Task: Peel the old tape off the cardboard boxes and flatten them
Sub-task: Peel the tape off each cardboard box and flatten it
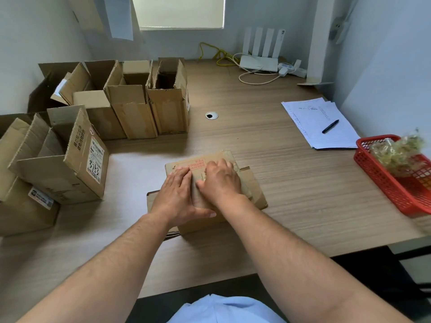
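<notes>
A flattened brown cardboard box (253, 183) with red print lies on the wooden table (291, 194) in front of me. My left hand (177, 194) presses flat on its left half, fingers straight. My right hand (221, 180) sits on the middle of the box with its fingers curled. Its thumb and forefinger pinch a lifted edge of clear tape (203, 176). More clear tape runs along the box's right part. My hands hide the centre of the box.
Several open upright cardboard boxes stand at the back left (130, 101) and near left (58, 164). A red basket (384, 183) holding crumpled tape (396, 150) sits at the right edge. Papers (310, 113) with a pen (330, 126) lie beyond it. A router (258, 62) and cables are at the back.
</notes>
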The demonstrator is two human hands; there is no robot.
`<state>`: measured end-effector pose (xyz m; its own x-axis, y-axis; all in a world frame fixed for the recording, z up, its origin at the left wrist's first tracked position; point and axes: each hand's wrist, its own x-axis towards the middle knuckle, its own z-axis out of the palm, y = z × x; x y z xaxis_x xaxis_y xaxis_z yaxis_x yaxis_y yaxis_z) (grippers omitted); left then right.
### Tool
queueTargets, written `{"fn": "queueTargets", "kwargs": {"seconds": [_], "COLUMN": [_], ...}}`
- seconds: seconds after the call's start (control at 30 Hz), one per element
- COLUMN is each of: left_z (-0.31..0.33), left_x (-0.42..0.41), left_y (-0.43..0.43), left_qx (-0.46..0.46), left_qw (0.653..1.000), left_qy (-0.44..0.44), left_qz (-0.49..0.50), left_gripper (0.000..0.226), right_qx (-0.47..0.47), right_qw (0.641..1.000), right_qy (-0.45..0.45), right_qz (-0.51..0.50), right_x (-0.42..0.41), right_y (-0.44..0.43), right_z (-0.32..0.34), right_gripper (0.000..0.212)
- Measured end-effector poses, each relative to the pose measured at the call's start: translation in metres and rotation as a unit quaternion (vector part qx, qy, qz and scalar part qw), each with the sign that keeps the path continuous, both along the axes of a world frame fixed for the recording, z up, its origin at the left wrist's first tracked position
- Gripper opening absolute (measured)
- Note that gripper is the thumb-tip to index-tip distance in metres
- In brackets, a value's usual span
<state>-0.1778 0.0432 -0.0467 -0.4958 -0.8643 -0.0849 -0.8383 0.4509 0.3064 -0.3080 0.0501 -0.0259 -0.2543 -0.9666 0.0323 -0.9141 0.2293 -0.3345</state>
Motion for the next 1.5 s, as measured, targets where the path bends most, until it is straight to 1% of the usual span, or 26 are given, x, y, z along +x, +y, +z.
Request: {"fn": "queueTargets", "kwargs": {"seconds": [0.13,0.2,0.23,0.27,0.3,0.33,0.4,0.43,0.47,0.53,0.57,0.63,0.7,0.77,0.93,1.03,1.1,1.13,1.17,1.2,1.27,1.3,1.37,1.43,1.47,1.5], "left_z": [-0.001,0.000,0.000,0.000,0.000,-0.001,-0.001,-0.001,-0.001,0.001,0.002,0.005,0.007,0.009,0.007,0.004,0.003,0.002,0.002,0.001,0.001,0.002,0.005,0.009,0.011,0.012], "left_x": [0.004,0.006,0.007,0.008,0.011,0.014,0.020,0.022,0.023,0.023,0.022,0.020,0.019,0.015,-0.003,-0.004,-0.002,-0.001,0.000,0.001,0.001,0.001,0.000,-0.007,-0.013,-0.020], "left_y": [0.000,0.000,0.001,0.001,0.001,0.001,0.002,0.002,0.003,0.003,0.002,0.002,0.001,0.002,0.007,0.006,0.006,0.006,0.005,0.005,0.005,0.005,0.004,0.003,0.003,0.003], "left_qx": [-0.009,-0.011,-0.013,-0.015,-0.016,-0.017,-0.020,-0.022,-0.024,-0.027,-0.029,-0.030,-0.030,-0.032,-0.020,-0.020,-0.029,-0.031,-0.033,-0.033,-0.033,-0.034,-0.032,-0.022,-0.015,-0.008], "left_qw": [1.000,1.000,1.000,1.000,0.999,0.999,0.999,0.999,0.999,0.999,0.998,0.998,0.997,0.996,0.995,0.994,0.993,0.993,0.993,0.993,0.993,0.992,0.992,0.994,0.994,0.994], "left_qy": [-0.012,-0.013,-0.014,-0.016,-0.019,-0.023,-0.029,-0.031,-0.032,-0.038,-0.041,-0.049,-0.065,-0.076,-0.095,-0.106,-0.110,-0.111,-0.110,-0.109,-0.111,-0.114,-0.114,-0.106,-0.103,-0.104], "left_qz": [-0.007,-0.011,-0.014,-0.017,-0.019,-0.020,-0.020,-0.021,-0.022,-0.026,-0.027,-0.029,-0.029,-0.021,-0.025,-0.023,-0.027,-0.030,-0.031,-0.033,-0.038,-0.041,-0.040,-0.032,-0.032,-0.033], "left_gripper": [0.133,0.131,0.130,0.130,0.130,0.130,0.130,0.130,0.130,0.129,0.129,0.129,0.130,0.132,0.134,0.131,0.129,0.129,0.128,0.127,0.124,0.122,0.121,0.122,0.124,0.126], "right_qx": [-0.062,-0.065,-0.061,-0.054,-0.042,-0.035,-0.028,-0.025,-0.019,-0.002,0.006,0.037,0.059,0.049,-0.031,-0.053,-0.042,-0.025,-0.003,0.014,0.028,0.032,0.023,0.011,0.012,0.019], "right_qw": [0.994,0.995,0.997,0.998,0.994,0.977,0.904,0.879,0.884,0.946,0.968,0.987,0.995,0.998,0.996,0.991,0.995,0.999,0.998,0.987,0.932,0.912,0.896,0.893,0.901,0.917], "right_qy": [0.077,0.065,0.034,-0.017,-0.089,-0.184,-0.371,-0.415,-0.406,-0.275,-0.208,-0.123,-0.044,0.015,0.079,0.115,0.083,0.040,-0.029,-0.124,-0.308,-0.354,-0.385,-0.398,-0.391,-0.365], "right_qz": [0.053,0.047,0.031,-0.001,-0.048,-0.106,-0.211,-0.235,-0.230,-0.173,-0.142,-0.098,-0.074,-0.043,0.005,0.046,0.026,-0.007,-0.053,-0.106,-0.187,-0.206,-0.218,-0.208,-0.189,-0.161], "right_x": [-0.001,-0.004,-0.007,-0.010,-0.014,-0.020,-0.033,-0.037,-0.040,-0.042,-0.040,-0.035,-0.028,-0.022,-0.018,-0.015,-0.022,-0.028,-0.036,-0.045,-0.056,-0.058,-0.061,-0.064,-0.065,-0.065], "right_y": [0.006,0.005,0.004,0.003,0.002,0.002,0.005,0.007,0.008,0.006,0.005,0.003,0.005,0.007,0.011,0.015,0.014,0.012,0.009,0.008,0.009,0.011,0.016,0.016,0.015,0.013], "right_z": [-0.001,0.003,0.004,0.007,0.009,0.011,0.014,0.014,0.014,0.015,0.016,0.014,0.011,0.005,0.003,0.001,0.003,0.004,0.005,0.007,0.010,0.010,0.010,0.010,0.010,0.011], "right_gripper": [0.024,0.023,0.023,0.025,0.026,0.024,0.016,0.016,0.017,0.021,0.027,0.042,0.056,0.060,0.026,0.030,0.031,0.029,0.026,0.024,0.025,0.026,0.025,0.023,0.024,0.027]}}
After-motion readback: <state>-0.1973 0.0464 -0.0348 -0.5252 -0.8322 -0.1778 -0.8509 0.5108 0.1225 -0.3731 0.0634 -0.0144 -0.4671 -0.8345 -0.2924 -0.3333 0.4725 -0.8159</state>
